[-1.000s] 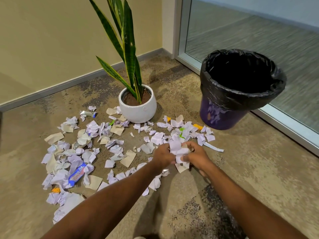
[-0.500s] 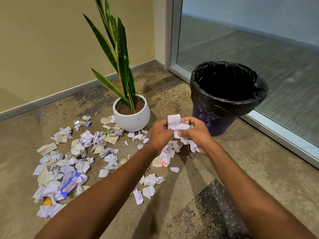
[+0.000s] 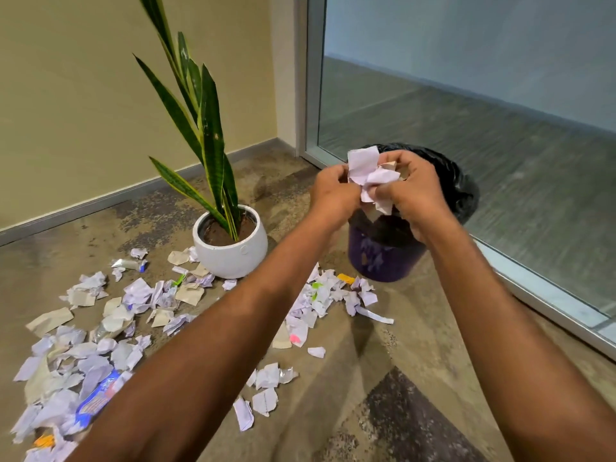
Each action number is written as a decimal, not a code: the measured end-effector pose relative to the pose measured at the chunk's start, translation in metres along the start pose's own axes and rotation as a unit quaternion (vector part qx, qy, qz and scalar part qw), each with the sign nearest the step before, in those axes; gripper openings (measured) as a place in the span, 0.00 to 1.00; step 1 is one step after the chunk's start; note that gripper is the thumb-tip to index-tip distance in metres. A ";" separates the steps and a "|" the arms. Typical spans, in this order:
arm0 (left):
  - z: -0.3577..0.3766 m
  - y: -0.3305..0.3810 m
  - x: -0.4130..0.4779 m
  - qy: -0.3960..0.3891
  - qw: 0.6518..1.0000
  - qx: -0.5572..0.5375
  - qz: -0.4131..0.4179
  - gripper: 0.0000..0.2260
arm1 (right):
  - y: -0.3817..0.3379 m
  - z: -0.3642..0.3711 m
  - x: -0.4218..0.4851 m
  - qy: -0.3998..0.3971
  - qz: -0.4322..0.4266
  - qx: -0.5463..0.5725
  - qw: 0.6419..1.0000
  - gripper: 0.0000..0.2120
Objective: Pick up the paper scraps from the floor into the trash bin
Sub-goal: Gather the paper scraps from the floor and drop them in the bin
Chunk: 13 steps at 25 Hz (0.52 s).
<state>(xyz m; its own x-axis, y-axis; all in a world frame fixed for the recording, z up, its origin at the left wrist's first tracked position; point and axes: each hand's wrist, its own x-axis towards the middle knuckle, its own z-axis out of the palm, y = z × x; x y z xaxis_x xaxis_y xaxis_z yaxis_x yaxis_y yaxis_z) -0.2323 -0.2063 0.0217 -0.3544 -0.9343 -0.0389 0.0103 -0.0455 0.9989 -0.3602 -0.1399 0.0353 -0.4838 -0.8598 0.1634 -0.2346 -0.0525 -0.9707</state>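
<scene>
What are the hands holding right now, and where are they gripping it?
A bunch of paper scraps, pinched at its sides between the left hand and right hand.

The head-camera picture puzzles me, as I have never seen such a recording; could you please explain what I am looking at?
There is no machine here. A person wears a wide-angle camera on the head, which looks forward and down, so you see their own two bare arms. The left hand and right hand together clutch a bundle of paper scraps, held up in front of the trash bin, which is purple and lined with a black bag. Many more scraps lie scattered on the floor, with a blue wrapper among them. A potted plant in a white pot stands left of the bin, near a glass wall.
</scene>
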 end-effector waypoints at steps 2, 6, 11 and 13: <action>0.013 0.006 0.011 -0.043 0.999 -0.024 -0.003 0.14 | 0.000 -0.011 0.014 0.026 0.007 -0.012 1.000 0.22; 0.035 0.008 0.027 -0.081 0.995 -0.046 -0.048 0.11 | 0.018 -0.027 0.038 0.066 0.024 -0.025 0.997 0.21; 0.044 -0.002 0.034 -0.094 0.987 -0.076 -0.101 0.25 | 0.048 -0.041 0.049 0.067 0.050 -0.042 0.996 0.26; 0.042 -0.004 0.035 -0.103 0.985 -0.094 -0.102 0.25 | 0.056 -0.043 0.051 0.101 0.053 -0.052 0.992 0.28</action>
<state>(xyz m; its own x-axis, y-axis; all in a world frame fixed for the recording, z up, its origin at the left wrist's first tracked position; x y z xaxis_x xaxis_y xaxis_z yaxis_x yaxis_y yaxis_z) -0.2840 -0.2239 0.0175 -0.5497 -0.8077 -0.2133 0.0845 -0.3077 0.9477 -0.4348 -0.1650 -0.0029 -0.6671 -0.7377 0.1036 -0.2542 0.0948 -0.9625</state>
